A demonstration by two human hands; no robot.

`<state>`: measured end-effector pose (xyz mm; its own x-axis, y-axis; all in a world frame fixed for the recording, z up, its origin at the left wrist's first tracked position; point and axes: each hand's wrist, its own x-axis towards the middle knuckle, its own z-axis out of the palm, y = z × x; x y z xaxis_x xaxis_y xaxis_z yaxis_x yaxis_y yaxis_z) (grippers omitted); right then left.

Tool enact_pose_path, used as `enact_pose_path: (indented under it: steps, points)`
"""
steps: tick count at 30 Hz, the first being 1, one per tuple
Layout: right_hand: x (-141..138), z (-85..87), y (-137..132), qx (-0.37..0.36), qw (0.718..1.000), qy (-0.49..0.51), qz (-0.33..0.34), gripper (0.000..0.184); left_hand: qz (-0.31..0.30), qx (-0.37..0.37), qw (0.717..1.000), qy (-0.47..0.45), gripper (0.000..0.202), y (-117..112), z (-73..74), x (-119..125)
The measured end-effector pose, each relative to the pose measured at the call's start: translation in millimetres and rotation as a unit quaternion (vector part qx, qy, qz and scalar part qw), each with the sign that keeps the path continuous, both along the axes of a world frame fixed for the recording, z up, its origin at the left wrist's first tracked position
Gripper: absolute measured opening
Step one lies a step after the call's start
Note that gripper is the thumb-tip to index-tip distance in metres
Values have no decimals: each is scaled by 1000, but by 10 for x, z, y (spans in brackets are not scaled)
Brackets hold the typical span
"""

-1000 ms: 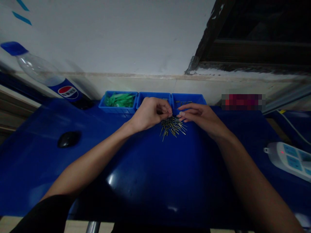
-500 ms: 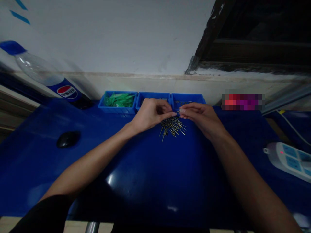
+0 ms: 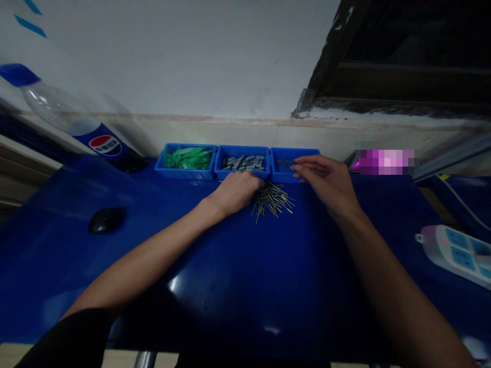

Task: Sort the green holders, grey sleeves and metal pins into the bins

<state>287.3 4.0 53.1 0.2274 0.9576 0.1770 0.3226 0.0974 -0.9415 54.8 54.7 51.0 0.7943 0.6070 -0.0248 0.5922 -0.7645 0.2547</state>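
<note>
Left hand (image 3: 237, 191) curls at the left edge of the pin pile (image 3: 273, 199) on the blue table (image 3: 245, 276); from my remote view I cannot tell whether its hidden fingertips grip anything. Beyond the pile's right side, the right hand (image 3: 325, 179) has thumb and fingers close together over the right bin (image 3: 293, 154), any grip unclear to me. Behind the pile, leftward, sits the grey-piece bin (image 3: 243, 150).

The tall, clear plastic bottle (image 3: 75, 118) with a blue cap (image 3: 19, 75) has a shiny blue label (image 3: 87, 136). On it is a round red, white and blue sign (image 3: 104, 145), the Pepsi one. Chinese-looking writing crosses its white middle, too blurry to read for sure.
</note>
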Motion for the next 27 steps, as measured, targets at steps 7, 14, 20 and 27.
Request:
enact_pose_path:
  steps: [7,14,20,27]
  points:
    - [-16,22,-8,-3,1000,7,9,16,42,71,995,52,29,-25,17,38]
    - [-24,11,-11,-3,1000,2,14,16,51,69,995,59,29,-54,37,40]
    - [-12,-5,-10,-2,1000,-5,22,17,54,74,994,57,31,-26,-26,33]
    - [-22,-13,-18,-5,999,-12,33,16,101,92,991,6,29,-20,67,9]
